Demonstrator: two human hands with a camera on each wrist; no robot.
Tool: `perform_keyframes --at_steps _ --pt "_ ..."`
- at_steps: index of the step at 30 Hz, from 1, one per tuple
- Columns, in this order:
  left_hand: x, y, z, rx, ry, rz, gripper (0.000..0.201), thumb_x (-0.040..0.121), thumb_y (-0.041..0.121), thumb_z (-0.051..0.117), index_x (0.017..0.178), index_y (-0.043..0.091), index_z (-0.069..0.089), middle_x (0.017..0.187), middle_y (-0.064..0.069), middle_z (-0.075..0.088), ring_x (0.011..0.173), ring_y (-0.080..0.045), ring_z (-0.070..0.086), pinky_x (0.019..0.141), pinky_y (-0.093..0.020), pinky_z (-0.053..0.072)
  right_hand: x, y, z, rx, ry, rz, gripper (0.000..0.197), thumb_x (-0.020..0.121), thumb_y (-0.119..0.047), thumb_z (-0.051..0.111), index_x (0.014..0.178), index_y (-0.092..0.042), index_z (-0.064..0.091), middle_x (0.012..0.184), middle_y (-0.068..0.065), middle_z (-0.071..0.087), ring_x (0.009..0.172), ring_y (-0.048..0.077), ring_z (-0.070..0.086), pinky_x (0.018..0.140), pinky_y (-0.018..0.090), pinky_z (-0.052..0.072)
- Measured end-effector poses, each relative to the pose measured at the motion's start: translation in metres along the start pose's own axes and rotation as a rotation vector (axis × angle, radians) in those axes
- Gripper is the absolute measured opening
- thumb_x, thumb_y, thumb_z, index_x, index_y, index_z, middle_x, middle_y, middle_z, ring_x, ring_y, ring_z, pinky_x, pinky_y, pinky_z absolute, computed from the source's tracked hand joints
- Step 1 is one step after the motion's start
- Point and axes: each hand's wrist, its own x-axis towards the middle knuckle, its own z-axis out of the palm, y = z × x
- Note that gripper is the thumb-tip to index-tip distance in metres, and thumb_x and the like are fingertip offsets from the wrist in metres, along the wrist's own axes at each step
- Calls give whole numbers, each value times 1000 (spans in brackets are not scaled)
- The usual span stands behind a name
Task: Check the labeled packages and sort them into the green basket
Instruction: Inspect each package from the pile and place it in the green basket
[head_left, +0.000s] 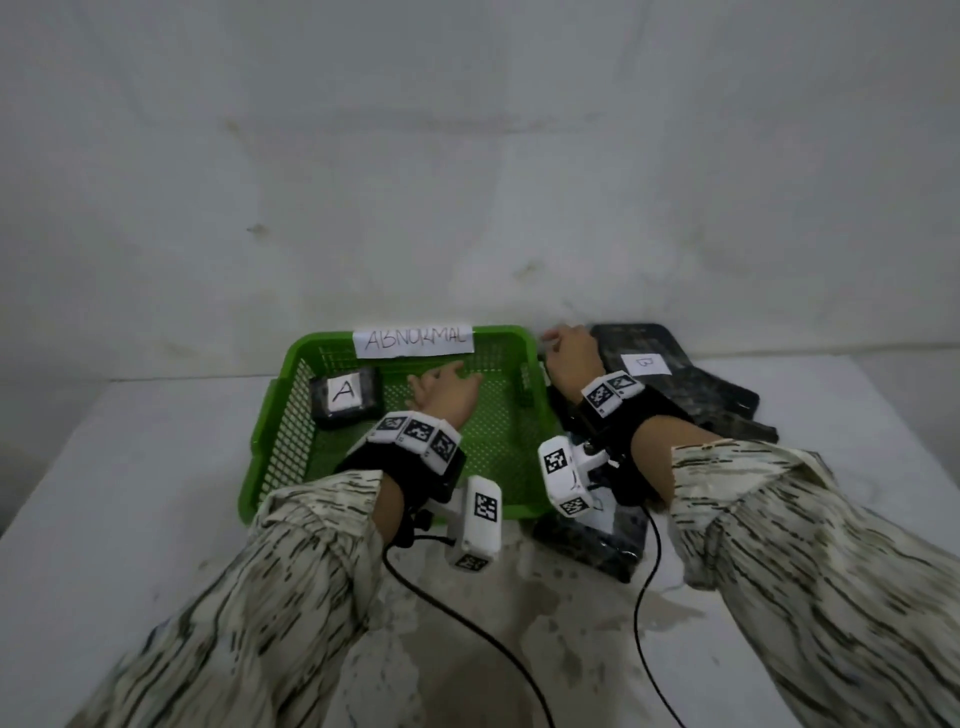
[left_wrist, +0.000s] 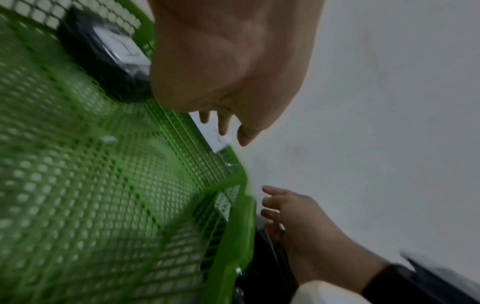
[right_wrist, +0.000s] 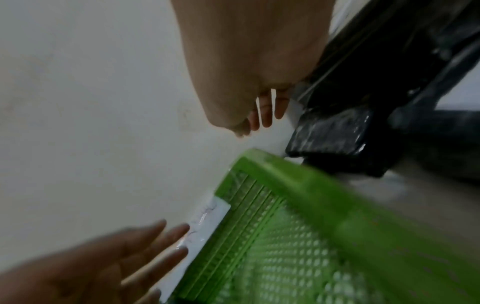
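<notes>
The green basket (head_left: 260, 447) sits on the white table with an "ABNORMAL" label (head_left: 413, 342) on its far rim. A black package marked A (head_left: 345, 397) lies in its far left corner. My left hand (head_left: 447, 392) hovers over the basket's middle, fingers relaxed and empty; the left wrist view shows it (left_wrist: 228, 82) beside package A (left_wrist: 103, 67). My right hand (head_left: 569, 353) is just right of the basket, over a pile of black packages, one marked B (head_left: 649, 364). In the right wrist view its fingers (right_wrist: 265, 115) hang loosely and hold nothing.
Another black package (head_left: 597, 540) lies under my right wrist near the basket's front right corner. A pale wall (head_left: 467, 156) stands right behind the basket. Cables (head_left: 467, 623) trail from both wrists across the bare table front.
</notes>
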Motion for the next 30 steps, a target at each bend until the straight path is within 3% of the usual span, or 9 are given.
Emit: perform_keyframes --at_steps 4,7,11,16,19,23,26,30 --pt "10 21 44 -79 -101 71 54 94 43 44 144 22 34 154 -11 27 144 -31 16 116 -50 18 5 26 -1 -318 -210 -130 26 85 -9 53 103 -7 72 109 23 66 102 36 63 91 39 49" --pt "23 24 70 -132 -150 70 77 78 58 50 145 27 30 153 -10 30 140 -31 27 113 -50 26 10 32 2 -408 -286 -172 29 90 -17 53 114 -4 64 118 24 55 111 37 55 92 40 45" --pt "50 10 93 -152 -155 55 99 55 65 54 145 32 28 152 -6 32 141 -29 27 113 -50 27 21 36 13 -492 -273 -127 46 93 -26 53 133 -4 48 134 19 41 128 35 37 104 43 34" --pt "59 5 89 -190 -216 60 106 48 67 59 144 34 27 151 -4 34 140 -27 29 113 -51 27 27 36 29 -571 -139 -146 43 95 -26 44 128 -1 52 138 19 35 131 34 30 108 39 25" --pt "47 14 80 -200 -230 79 96 59 56 59 146 32 26 151 -2 35 140 -28 28 114 -51 25 30 31 29 -548 -161 -126 37 94 -23 47 123 -4 58 137 19 34 130 36 29 108 41 24" --pt "30 24 69 -205 -249 114 82 78 44 61 148 26 22 153 -4 32 140 -28 28 114 -49 26 36 28 18 -368 -295 -62 41 86 -25 60 124 -13 51 136 17 41 133 34 30 108 41 23" --pt "26 26 66 -223 -244 125 72 88 31 60 149 23 22 152 -5 32 139 -27 33 114 -46 29 30 26 13 -250 -372 -73 26 85 -17 61 104 -18 44 126 16 55 126 31 46 105 40 26" --pt "19 31 64 -251 -194 159 64 91 16 58 147 12 28 147 -9 40 132 -24 42 106 -29 33 20 24 5 -88 -299 -119 29 79 -10 64 100 -18 46 110 13 63 112 30 57 100 41 35"
